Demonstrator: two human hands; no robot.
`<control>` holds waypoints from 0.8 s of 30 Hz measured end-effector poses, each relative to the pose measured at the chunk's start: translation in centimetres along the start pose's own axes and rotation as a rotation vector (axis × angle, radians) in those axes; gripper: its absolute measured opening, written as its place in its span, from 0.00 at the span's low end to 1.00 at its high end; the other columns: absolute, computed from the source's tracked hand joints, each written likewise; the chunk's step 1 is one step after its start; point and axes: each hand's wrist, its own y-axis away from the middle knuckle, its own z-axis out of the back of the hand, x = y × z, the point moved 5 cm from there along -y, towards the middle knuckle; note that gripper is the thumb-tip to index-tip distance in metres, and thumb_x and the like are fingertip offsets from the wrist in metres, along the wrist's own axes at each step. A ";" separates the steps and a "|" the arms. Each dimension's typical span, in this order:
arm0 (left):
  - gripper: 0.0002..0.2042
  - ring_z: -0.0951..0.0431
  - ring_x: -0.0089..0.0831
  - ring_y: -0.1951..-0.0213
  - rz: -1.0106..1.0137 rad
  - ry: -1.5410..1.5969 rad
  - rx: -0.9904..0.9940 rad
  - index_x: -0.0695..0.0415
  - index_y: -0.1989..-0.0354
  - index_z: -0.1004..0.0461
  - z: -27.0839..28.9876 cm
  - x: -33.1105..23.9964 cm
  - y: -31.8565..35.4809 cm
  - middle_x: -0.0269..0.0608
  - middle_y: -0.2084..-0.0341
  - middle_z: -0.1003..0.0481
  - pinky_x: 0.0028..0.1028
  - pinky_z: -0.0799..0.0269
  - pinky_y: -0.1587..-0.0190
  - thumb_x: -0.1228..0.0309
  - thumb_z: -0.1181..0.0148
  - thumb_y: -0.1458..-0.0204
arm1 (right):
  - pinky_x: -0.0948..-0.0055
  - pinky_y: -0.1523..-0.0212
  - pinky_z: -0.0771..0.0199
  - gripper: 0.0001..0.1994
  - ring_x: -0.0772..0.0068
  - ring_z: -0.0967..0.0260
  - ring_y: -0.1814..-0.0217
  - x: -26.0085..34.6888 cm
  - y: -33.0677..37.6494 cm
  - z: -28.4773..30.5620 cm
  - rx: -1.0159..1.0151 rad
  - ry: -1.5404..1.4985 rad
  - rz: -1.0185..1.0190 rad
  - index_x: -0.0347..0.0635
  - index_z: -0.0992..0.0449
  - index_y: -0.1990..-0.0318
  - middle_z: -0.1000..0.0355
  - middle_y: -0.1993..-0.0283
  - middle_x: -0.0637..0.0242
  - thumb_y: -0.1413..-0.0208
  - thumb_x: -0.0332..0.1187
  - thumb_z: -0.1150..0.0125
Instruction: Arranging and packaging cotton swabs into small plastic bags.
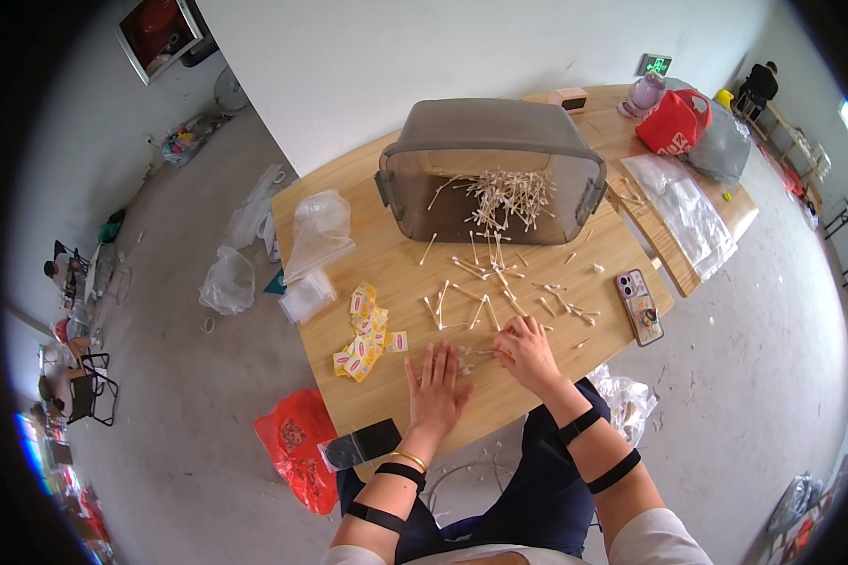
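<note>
1. Clear plastic piece [466,360]: on table [386,268], between left hand [435,384] and right hand [528,354]; could slide if left lifts.
2. Left: flat, fingers extended, gripping nothing.
3. Right: fingers curled; grip hidden, can't tell.
4. Loose swabs [491,314]: knuckles could scatter them.
5. Bin [499,122] on side: bump could spill more.

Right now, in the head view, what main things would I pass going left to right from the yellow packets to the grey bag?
Yellow packets → left hand → right hand → phone → grey bag.
</note>
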 end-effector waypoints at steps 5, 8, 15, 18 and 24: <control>0.39 0.58 0.43 0.23 0.034 0.074 -0.064 0.59 0.24 0.54 0.0 1.1 -0.4 0.45 0.24 0.53 0.56 0.65 0.25 0.44 0.59 0.36 | 0.59 0.44 0.36 0.05 0.57 0.37 0.46 -1.5 0.0 0.1 -0.073 0.093 -0.067 0.51 0.21 0.67 0.31 0.54 0.67 0.53 0.31 0.32; 0.39 0.58 0.43 0.23 0.002 0.168 -0.061 0.60 0.24 0.54 -0.4 1.1 0.2 0.46 0.24 0.53 0.55 0.64 0.25 0.45 0.58 0.36 | 0.60 0.45 0.36 0.04 0.57 0.37 0.47 -1.6 -0.7 -0.1 -0.090 0.119 -0.067 0.50 0.22 0.68 0.32 0.55 0.66 0.53 0.32 0.33; 0.41 0.56 0.50 0.24 -0.085 0.162 -0.040 0.67 0.26 0.55 -0.3 -0.7 2.6 0.56 0.25 0.53 0.56 0.64 0.26 0.47 0.53 0.37 | 0.61 0.44 0.36 0.02 0.58 0.37 0.47 2.6 -3.3 -3.5 -0.047 0.110 0.005 0.50 0.21 0.70 0.31 0.58 0.66 0.53 0.31 0.36; 0.42 0.57 0.53 0.24 -0.019 0.149 -0.084 0.70 0.27 0.54 -0.2 -0.4 3.0 0.60 0.26 0.54 0.57 0.64 0.26 0.47 0.51 0.38 | 0.64 0.45 0.35 0.02 0.62 0.35 0.47 4.8 -3.2 -5.1 0.062 0.057 0.089 0.50 0.20 0.69 0.30 0.60 0.68 0.52 0.31 0.35; 0.42 0.57 0.55 0.25 -0.011 0.156 -0.074 0.71 0.28 0.54 -0.1 0.5 2.2 0.61 0.26 0.54 0.57 0.63 0.26 0.47 0.52 0.38 | 0.62 0.48 0.33 0.03 0.60 0.33 0.50 3.5 -2.6 -4.8 -0.043 -0.096 -0.050 0.49 0.19 0.67 0.28 0.60 0.67 0.50 0.30 0.35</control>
